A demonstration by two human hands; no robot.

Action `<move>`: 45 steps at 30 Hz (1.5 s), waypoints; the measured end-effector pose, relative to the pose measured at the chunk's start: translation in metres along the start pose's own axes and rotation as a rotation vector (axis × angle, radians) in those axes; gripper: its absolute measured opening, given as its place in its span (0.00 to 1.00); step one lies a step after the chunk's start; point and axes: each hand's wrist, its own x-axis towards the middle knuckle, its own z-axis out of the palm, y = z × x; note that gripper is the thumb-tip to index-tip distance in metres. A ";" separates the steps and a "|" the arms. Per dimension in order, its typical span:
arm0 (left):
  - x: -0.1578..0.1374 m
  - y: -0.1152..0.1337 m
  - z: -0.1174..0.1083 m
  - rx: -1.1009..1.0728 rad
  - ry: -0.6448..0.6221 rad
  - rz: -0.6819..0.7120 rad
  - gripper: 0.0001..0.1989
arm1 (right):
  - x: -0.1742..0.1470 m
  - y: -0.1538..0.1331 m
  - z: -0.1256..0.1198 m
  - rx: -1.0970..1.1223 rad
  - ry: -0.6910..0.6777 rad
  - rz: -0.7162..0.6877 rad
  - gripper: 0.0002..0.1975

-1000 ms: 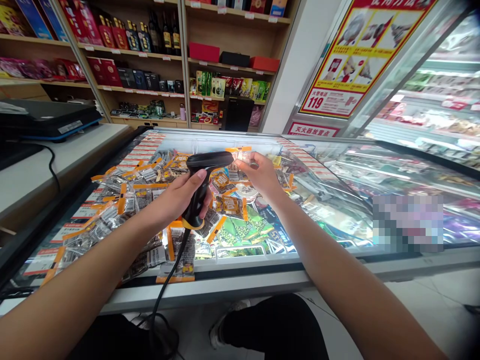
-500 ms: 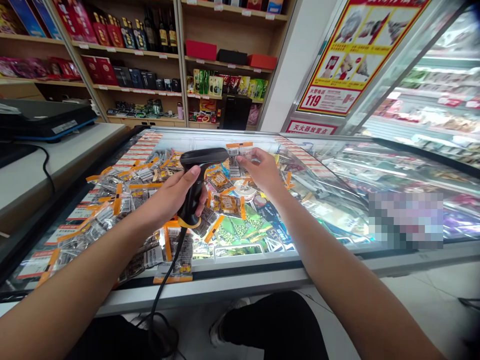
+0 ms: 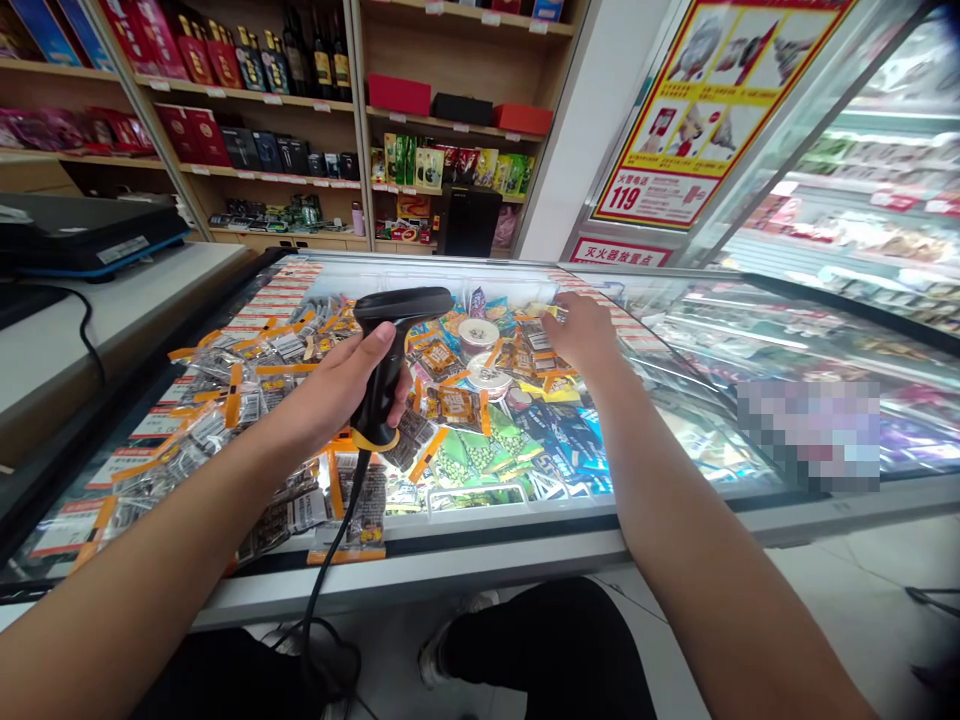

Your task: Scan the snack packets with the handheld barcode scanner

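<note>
Barcode scanner stands upright, its handle gripped in the left hand, above a chest freezer. The right hand, fingers bent, is just beside the farther orange-edged snack packets; whether it pinches one cannot be told. Handling looks partway through: a larger packet heap lies left, fewer packets right, near round tubs. Which are done and which are left does not show.

Bare left hand, bare right hand, bare forearms, black trousers, pale shoe
</note>
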 end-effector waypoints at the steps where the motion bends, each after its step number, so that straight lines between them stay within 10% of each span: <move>1: 0.000 -0.001 -0.001 0.005 -0.001 -0.003 0.31 | -0.005 -0.007 0.000 -0.026 0.001 -0.026 0.28; 8: 0.000 -0.002 -0.004 0.068 0.006 -0.026 0.33 | -0.021 -0.029 0.012 -0.185 -0.347 -0.007 0.44; 18: 0.000 0.001 0.000 -0.031 0.013 0.016 0.28 | -0.001 0.004 0.018 -0.178 -0.033 0.081 0.45; 21: 0.000 0.001 0.000 -0.029 -0.011 0.006 0.28 | -0.013 -0.029 0.024 0.067 0.132 -0.104 0.38; 28: 0.000 0.005 0.004 -0.041 0.005 0.027 0.26 | -0.051 -0.105 0.061 0.271 -0.294 -0.393 0.40; 38: 0.000 0.000 0.004 -0.016 -0.052 0.012 0.29 | -0.018 -0.068 0.040 1.526 -0.447 0.090 0.19; 45: -0.002 -0.004 0.008 0.037 -0.162 -0.005 0.31 | -0.031 -0.088 0.024 1.652 -0.398 0.109 0.17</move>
